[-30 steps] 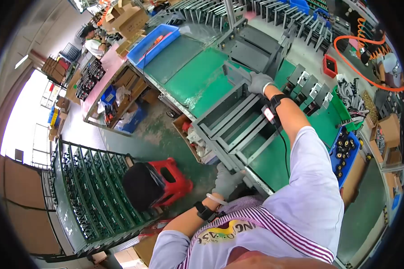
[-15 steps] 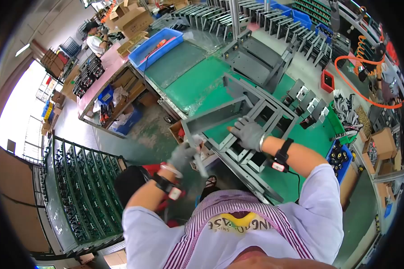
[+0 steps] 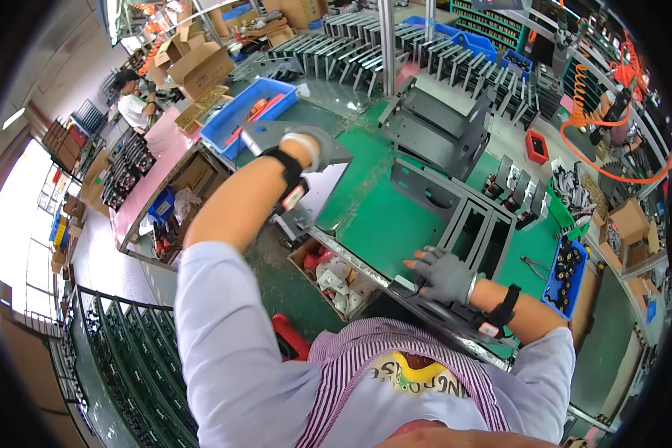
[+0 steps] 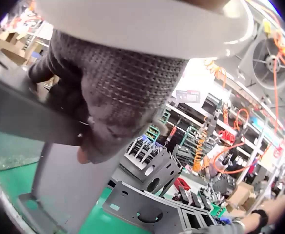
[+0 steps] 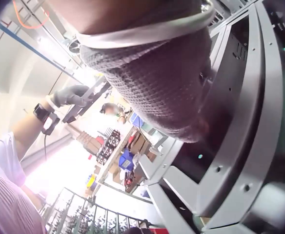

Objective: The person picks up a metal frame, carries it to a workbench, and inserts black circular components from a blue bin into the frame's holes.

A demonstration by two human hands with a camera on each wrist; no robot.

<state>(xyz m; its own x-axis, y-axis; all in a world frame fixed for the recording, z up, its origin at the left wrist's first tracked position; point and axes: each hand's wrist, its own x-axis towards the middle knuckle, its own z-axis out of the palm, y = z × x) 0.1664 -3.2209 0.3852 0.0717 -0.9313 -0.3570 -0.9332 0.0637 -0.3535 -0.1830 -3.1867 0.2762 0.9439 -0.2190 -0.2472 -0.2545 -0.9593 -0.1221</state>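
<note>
My left hand, in a grey glove with bare fingertips, grips a grey sheet-metal panel by its flanged edge. It holds the panel up over the left part of the green bench. In the left wrist view the panel hangs below the curled fingers. My right hand, gloved the same way, rests on the near side of a grey metal frame, fingers extended to the left. Slots and a large cutout show in this frame. From the right wrist, the glove hides most of its fingers.
Behind the frame stands another grey metal chassis. A blue tray with tools sits at the back left. Pliers and a blue bin of black round parts lie right. A carton of white parts stands below the bench edge.
My left hand has risen from the near bench edge to the far left, now with the panel. The right hand has shifted slightly right and nearer my body, still on the frame.
</note>
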